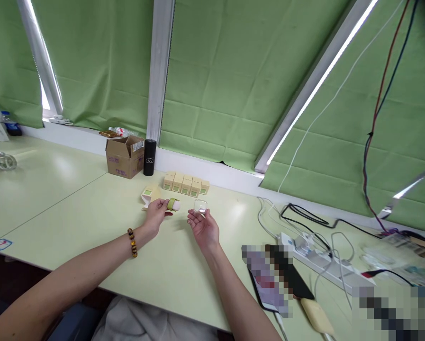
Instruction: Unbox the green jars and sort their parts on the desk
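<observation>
Green-banded pale block (174,204): pinched in your left hand (157,215), above the worktop (158,274). Clear case (200,205): held at the fingertips of your right hand (205,232), right of the block. Grip both lightly; steady the case by its edges. Small boxes (185,184) stand beyond.

Backlit blinds (219,80), glare on tabletop (237,214), pixelated patches
</observation>
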`<state>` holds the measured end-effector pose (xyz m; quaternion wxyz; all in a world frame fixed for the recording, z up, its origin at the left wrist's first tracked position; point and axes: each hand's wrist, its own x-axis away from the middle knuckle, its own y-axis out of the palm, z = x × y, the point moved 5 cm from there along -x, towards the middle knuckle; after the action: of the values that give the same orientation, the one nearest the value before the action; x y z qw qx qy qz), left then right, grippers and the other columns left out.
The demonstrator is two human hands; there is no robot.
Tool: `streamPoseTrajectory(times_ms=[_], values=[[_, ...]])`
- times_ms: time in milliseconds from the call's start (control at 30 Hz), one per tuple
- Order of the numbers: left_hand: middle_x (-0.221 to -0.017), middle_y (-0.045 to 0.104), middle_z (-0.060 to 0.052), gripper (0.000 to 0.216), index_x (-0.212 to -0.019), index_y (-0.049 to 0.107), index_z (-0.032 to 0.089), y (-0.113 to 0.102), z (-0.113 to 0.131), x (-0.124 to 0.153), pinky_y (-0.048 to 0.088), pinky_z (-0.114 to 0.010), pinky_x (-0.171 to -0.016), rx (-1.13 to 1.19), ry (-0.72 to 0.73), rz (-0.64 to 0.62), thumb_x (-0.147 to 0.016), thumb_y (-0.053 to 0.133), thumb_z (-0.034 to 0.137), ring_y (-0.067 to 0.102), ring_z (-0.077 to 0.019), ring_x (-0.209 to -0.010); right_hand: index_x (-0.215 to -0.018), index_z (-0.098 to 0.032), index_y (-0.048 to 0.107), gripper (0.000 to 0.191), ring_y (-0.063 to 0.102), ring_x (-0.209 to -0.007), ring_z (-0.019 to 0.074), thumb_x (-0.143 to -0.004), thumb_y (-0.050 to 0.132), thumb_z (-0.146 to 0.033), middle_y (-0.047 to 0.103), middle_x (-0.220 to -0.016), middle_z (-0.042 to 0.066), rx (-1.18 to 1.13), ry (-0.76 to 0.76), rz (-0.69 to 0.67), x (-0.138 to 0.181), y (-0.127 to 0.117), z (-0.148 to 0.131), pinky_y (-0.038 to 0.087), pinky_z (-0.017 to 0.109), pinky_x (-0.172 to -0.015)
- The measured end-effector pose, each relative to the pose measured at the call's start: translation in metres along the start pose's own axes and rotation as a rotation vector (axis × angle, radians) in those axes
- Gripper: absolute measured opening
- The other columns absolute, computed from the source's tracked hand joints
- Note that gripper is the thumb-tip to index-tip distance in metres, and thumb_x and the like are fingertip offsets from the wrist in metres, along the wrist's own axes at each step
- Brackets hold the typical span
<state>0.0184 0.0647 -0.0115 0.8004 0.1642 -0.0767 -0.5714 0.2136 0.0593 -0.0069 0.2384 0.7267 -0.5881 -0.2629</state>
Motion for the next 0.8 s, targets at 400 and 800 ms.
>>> streamPoseTrajectory(times_ms=[400, 800], values=[[-0.095, 0.074, -0.009, 0.04, -0.085, 0.067, 0.015, -0.001, 0.0, 0.0, 0.06, -0.033, -0.07, -0.014, -0.009, -0.004, -0.077, 0.081, 0.051, 0.069, -0.0192, -0.083, -0.119, -0.024, 0.057, 0.054, 0.066, -0.097, 0.025, -0.075, 0.078, -0.048, 0.064, -0.102, 0.005, 0.785, -0.357, 0.52, -0.006, -0.041, -0.046, 0.053, 0.037, -0.08], [-0.096, 0.073, -0.009, 0.036, -0.084, 0.068, 0.015, 0.0, 0.003, 0.002, 0.061, -0.033, -0.07, -0.025, -0.01, -0.001, -0.077, 0.081, 0.048, 0.068, -0.0195, -0.084, -0.119, -0.014, 0.064, 0.052, 0.063, -0.111, 0.0349, -0.091, 0.067, -0.058, 0.071, -0.112, 0.019, 1.937, -0.246, 0.644, -0.009, -0.054, -0.067, 0.04, 0.04, -0.092]])
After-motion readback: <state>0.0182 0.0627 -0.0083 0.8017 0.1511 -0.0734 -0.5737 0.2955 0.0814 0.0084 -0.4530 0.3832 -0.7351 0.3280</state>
